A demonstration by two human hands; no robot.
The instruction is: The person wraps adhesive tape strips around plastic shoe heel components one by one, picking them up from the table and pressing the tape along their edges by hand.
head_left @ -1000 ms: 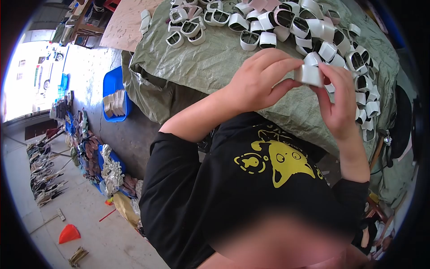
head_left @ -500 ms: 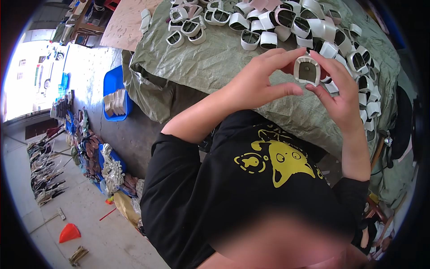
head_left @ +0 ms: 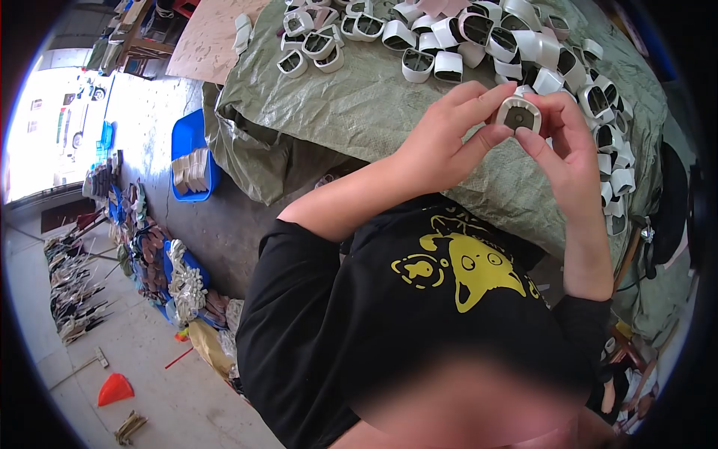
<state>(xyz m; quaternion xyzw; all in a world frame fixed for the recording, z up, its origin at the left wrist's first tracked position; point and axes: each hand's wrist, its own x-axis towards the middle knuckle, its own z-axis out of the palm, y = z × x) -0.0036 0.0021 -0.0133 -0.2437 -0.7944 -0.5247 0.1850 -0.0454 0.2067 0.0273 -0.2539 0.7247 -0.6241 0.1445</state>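
Observation:
A small white curved piece (head_left: 519, 114) with a dark grey underside is held up over the near edge of the green sheet (head_left: 359, 105). My left hand (head_left: 456, 135) pinches it from the left, with the thumb at its lower rim. On the other side, my right hand (head_left: 561, 142) grips it between thumb and fingers. The piece's underside faces me. Just beyond my hands, many similar white pieces (head_left: 535, 49) lie in a heap, some with dark openings showing.
A blue bin (head_left: 212, 179) with stacked beige pieces stands on the floor at left. Below it are bundles of material (head_left: 187, 288) and a red dustpan (head_left: 116, 389). A brown board (head_left: 213, 45) lies at the upper left. Part of another person (head_left: 609, 389) shows at lower right.
The white piece has been turned from its smooth outer side to its underside. My left thumb, apart from it half a second ago, now touches its rim.

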